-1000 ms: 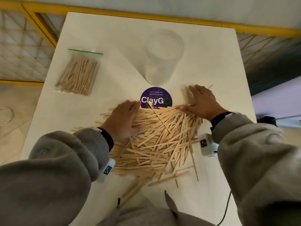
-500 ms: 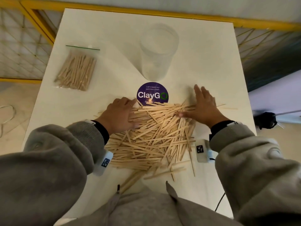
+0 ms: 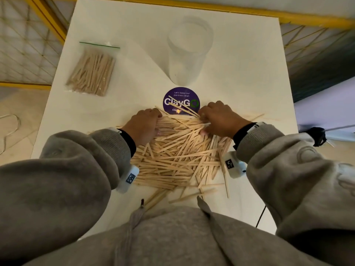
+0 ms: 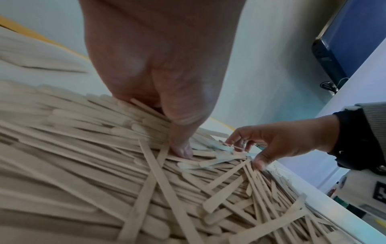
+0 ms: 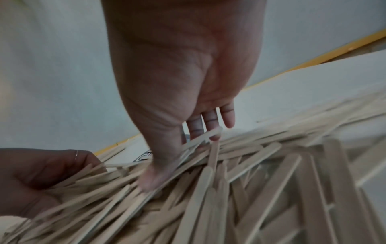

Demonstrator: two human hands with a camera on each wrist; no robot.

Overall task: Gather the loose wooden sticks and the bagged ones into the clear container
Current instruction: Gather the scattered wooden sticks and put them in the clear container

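Loose wooden sticks (image 3: 176, 156) lie in a broad criss-crossed heap on the white table (image 3: 240, 77), closest to the person's body, with a few strays at the near edge of the pile. Both hands work the far side of the heap. The left hand (image 3: 143, 125) has its fingers curled down into the sticks and its thumb pressed on top, clasping a bunch of them; the left wrist view shows sticks caught between thumb and fingers (image 4: 181, 148). The right hand (image 3: 219, 118) is likewise bent over the pile, its fingers hooked round several sticks, the thumb pushing in from below. Just beyond the hands a round purple sticker (image 3: 181, 101) sits on the table, partly crossed by a few sticks. Farther back stands the clear container (image 3: 189, 52), upright. Off to the far left lies the bagged bundle of sticks (image 3: 91, 71), flat, well apart from the heap.
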